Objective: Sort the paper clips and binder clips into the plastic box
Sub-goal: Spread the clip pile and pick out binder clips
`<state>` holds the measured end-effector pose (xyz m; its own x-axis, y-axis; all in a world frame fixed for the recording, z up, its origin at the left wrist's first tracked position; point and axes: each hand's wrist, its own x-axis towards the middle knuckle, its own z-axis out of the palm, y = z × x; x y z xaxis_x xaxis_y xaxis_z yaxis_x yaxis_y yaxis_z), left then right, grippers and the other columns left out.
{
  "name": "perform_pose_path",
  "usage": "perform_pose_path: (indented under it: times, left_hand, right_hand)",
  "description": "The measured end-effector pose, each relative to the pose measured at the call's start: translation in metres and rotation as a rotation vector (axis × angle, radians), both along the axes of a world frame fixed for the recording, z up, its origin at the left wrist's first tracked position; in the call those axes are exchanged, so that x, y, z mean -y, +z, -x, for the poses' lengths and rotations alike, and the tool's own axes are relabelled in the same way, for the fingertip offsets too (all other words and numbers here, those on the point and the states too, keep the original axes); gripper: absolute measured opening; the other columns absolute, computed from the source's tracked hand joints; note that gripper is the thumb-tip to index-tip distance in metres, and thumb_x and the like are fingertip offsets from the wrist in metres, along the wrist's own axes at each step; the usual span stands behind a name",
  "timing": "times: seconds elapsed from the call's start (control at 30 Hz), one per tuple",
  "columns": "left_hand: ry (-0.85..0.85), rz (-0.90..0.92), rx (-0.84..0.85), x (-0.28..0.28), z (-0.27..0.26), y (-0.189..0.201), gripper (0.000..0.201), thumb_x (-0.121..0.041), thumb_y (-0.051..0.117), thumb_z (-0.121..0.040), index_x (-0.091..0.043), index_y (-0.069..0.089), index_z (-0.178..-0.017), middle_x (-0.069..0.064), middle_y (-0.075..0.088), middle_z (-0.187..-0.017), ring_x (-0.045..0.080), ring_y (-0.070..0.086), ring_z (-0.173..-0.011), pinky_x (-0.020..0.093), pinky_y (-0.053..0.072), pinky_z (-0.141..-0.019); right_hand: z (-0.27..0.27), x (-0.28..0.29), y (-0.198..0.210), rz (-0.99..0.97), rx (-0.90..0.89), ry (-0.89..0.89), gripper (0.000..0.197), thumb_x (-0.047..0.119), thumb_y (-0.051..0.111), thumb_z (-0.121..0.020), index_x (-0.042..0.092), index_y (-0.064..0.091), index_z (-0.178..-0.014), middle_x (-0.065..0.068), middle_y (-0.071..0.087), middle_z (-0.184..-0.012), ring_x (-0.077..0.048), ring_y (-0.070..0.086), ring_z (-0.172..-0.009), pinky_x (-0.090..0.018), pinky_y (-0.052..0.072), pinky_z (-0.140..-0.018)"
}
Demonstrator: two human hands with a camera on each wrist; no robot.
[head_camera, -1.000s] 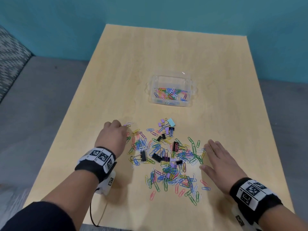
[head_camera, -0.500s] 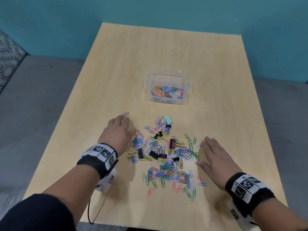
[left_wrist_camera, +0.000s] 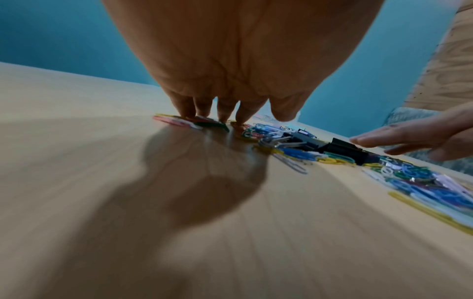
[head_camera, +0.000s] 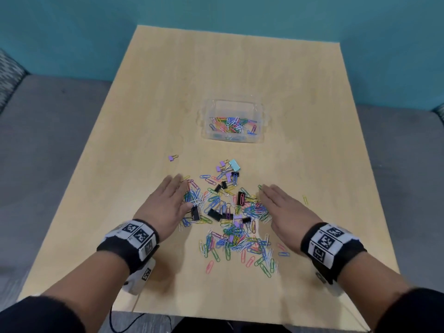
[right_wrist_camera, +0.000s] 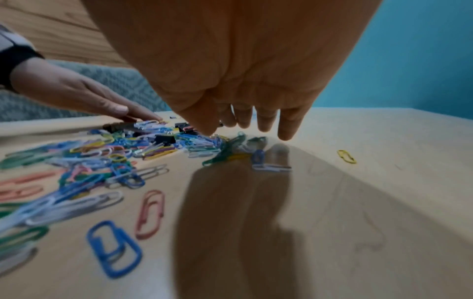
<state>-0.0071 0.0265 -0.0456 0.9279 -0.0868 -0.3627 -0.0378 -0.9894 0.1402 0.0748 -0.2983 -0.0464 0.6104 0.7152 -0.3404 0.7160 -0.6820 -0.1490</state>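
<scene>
A heap of coloured paper clips [head_camera: 230, 227] mixed with black, purple and teal binder clips [head_camera: 217, 213] lies on the near half of the wooden table [head_camera: 153, 104]. My left hand [head_camera: 168, 203] lies flat with straight fingers on the heap's left edge; its fingertips [left_wrist_camera: 222, 113] press on clips. My right hand [head_camera: 281, 207] lies flat, fingers straight, on the heap's right edge, fingertips [right_wrist_camera: 284, 131] just above the table. The clear plastic box [head_camera: 233, 104] stands beyond the heap with several paper clips in it. One purple binder clip [head_camera: 172, 157] lies apart at the left.
A lone yellow paper clip [head_camera: 305, 199] lies right of my right hand, also seen as the yellow paper clip [right_wrist_camera: 346, 156] in the right wrist view. A teal wall runs behind the table. Grey floor lies on both sides.
My left hand let the purple binder clip lie further out and drew back, flattening onto the heap's left edge. My right hand slid inward onto the right edge. The camera tilted.
</scene>
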Motion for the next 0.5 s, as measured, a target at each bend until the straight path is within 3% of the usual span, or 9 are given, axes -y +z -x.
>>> perform_pose_path:
  times: [0.13,0.2,0.27,0.33,0.4,0.5]
  left_hand:
    - [-0.056,-0.068,0.017,-0.001,0.019,0.008,0.062,-0.04,0.021,-0.099,0.005,0.057,-0.12,0.023,0.061,-0.122,0.03,0.032,-0.124,0.026,-0.001,-0.115]
    - [-0.007,-0.042,0.008,-0.002,0.036,0.003,0.063,-0.042,0.024,-0.098,0.006,0.055,-0.124,0.024,0.057,-0.128,0.031,0.031,-0.129,0.027,-0.003,-0.116]
    - [0.068,0.0,0.003,0.002,0.055,-0.007,0.075,-0.051,0.013,-0.099,0.006,0.047,-0.133,0.023,0.045,-0.141,0.03,0.026,-0.137,0.028,-0.001,-0.115]
    - [0.094,0.022,0.038,0.008,0.07,-0.016,0.084,-0.059,0.003,-0.095,0.003,0.035,-0.141,0.019,0.031,-0.151,0.028,0.017,-0.143,0.03,0.001,-0.115]
    - [0.126,0.051,0.026,0.014,0.08,-0.021,0.087,-0.065,0.002,-0.091,-0.001,0.023,-0.146,0.014,0.021,-0.155,0.028,0.014,-0.145,0.035,0.008,-0.115]
    - [0.184,0.021,0.041,0.021,0.084,-0.022,0.079,-0.062,0.017,-0.092,-0.006,0.03,-0.145,0.015,0.032,-0.152,0.034,0.029,-0.14,0.045,0.028,-0.112]
  right_hand:
    - [0.013,0.012,-0.004,0.108,-0.05,-0.053,0.074,0.016,0.045,-0.082,0.003,0.017,-0.149,-0.018,0.006,-0.159,-0.036,0.007,-0.146,-0.045,0.021,-0.116]
    - [0.031,0.018,-0.004,0.086,-0.06,-0.1,0.072,0.017,0.043,-0.08,0.001,0.024,-0.147,-0.021,0.015,-0.157,-0.038,0.014,-0.144,-0.047,0.026,-0.114]
    - [0.052,0.02,-0.001,0.031,-0.039,-0.073,0.064,0.019,0.048,-0.079,-0.001,0.04,-0.14,-0.022,0.034,-0.149,-0.039,0.033,-0.137,-0.043,0.03,-0.114]
    - [0.062,0.023,0.001,-0.062,-0.05,-0.091,0.057,0.02,0.052,-0.084,0.003,0.044,-0.137,-0.019,0.042,-0.145,-0.036,0.039,-0.134,-0.036,0.025,-0.114]
    - [0.058,0.029,0.004,-0.134,-0.068,-0.218,0.058,0.02,0.053,-0.089,0.007,0.036,-0.143,-0.016,0.034,-0.15,-0.033,0.029,-0.14,-0.036,0.02,-0.114]
    - [0.037,0.043,-0.003,-0.111,-0.016,-0.405,0.064,0.028,0.049,-0.094,0.006,0.022,-0.148,-0.017,0.019,-0.156,-0.032,0.012,-0.145,-0.035,0.011,-0.118]
